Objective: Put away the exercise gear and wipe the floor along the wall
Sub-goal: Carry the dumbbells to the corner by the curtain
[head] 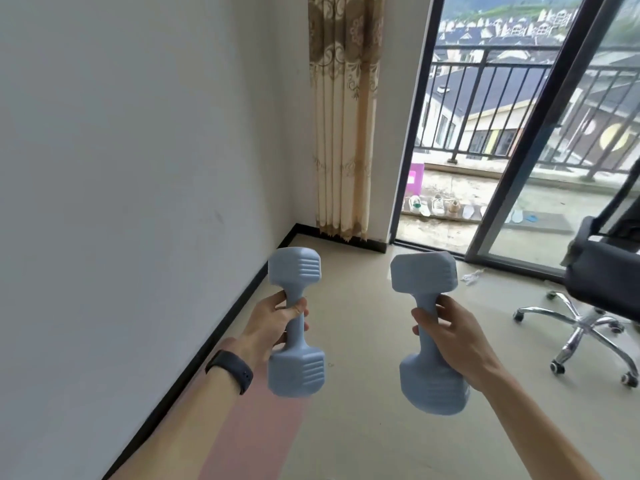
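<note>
I have a blue dumbbell in each hand. My left hand (277, 323) wraps the handle of the left dumbbell (297, 370), fingers and thumb curled right round it. My right hand (450, 337) grips the right dumbbell (424, 271) the same way, at mid-handle. I hold both upright, one head above the fist and one below, because a grip at the middle balances the weight and spares my wrists. Both hang in the air in front of me, well clear of the floor (363, 341) and apart from each other, so the heads don't knock.

Under my left forearm the pink mat (256, 431) lies flat, just beside the black skirting (221, 327) at the foot of the wall (138, 168). I judge it is gear too. It covers part of the strip I must wipe, so it has to come up before any wiping. With both hands full I can't lift it, so the dumbbells need a home first. I see no rack or shelf, so I cannot tell where they go.

The chair (581, 327) stands on its castors to my right, well apart from the wall, so it shouldn't hinder me. The curtain (343, 116) hangs down to the corner and may brush my cloth there. No cloth is in view.
</note>
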A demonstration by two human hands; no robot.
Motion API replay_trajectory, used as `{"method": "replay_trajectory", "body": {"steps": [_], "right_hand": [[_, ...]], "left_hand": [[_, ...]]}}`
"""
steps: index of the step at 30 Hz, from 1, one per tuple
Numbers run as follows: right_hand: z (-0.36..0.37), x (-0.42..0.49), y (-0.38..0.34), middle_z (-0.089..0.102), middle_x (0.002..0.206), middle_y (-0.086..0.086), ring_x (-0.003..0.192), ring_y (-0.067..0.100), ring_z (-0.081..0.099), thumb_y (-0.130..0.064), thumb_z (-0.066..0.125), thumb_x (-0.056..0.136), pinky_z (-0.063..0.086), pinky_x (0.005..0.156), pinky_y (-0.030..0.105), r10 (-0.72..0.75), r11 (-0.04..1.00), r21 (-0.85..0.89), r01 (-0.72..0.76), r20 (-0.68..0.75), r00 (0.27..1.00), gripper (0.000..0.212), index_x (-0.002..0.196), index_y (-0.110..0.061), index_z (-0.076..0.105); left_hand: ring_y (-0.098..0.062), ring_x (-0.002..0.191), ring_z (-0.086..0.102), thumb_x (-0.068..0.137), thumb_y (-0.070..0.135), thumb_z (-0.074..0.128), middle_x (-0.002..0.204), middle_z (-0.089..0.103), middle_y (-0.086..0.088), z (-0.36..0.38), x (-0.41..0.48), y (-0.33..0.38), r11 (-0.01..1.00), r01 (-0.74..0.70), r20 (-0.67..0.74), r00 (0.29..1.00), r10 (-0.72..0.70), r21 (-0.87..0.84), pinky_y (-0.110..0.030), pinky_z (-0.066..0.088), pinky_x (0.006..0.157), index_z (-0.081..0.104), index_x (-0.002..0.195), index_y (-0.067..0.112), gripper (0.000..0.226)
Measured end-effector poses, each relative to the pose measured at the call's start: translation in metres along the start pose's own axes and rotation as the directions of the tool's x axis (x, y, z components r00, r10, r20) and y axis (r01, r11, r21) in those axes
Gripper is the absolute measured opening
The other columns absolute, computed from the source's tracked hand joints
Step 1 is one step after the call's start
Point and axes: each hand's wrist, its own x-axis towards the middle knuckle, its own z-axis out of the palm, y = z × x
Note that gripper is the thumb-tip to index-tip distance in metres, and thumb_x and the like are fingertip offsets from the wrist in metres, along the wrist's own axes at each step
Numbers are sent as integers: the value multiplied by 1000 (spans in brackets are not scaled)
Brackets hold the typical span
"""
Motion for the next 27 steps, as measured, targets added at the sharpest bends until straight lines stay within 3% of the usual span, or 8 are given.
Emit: {"method": "replay_trajectory", "body": {"steps": [9, 16, 27], "right_hand": [[-12, 193, -35, 73, 89, 5, 77, 15, 74, -21, 63, 95, 58, 83, 49, 70, 997, 43, -68, -53, 996, 11, 97, -10, 63], [-20, 372, -18, 73, 88, 3, 78, 15, 74, -23, 64, 94, 58, 84, 52, 89, 996, 17, -89, -6, 996, 13, 97, -10, 63], [-37, 640, -27, 73, 91, 3, 76, 11, 74, -25, 62, 96, 59, 82, 47, 170, 984, -65, -164, 102, 980, 11, 98, -15, 62]], "left_hand": [[-26, 74, 64, 95, 15, 65, 85, 67, -9, 37, 199, 85, 1000, -4, 79, 997, 1, 31, -43, 54, 77, 65, 99, 12, 5], [-27, 75, 66, 95, 17, 65, 86, 67, -8, 89, 370, 115, 999, 16, 85, 996, -20, 47, -45, 55, 80, 64, 106, 9, 14], [-28, 77, 66, 94, 18, 66, 88, 68, -9, 141, 595, 160, 985, 171, 18, 985, -172, 5, -44, 55, 78, 64, 108, 11, 16]]}}
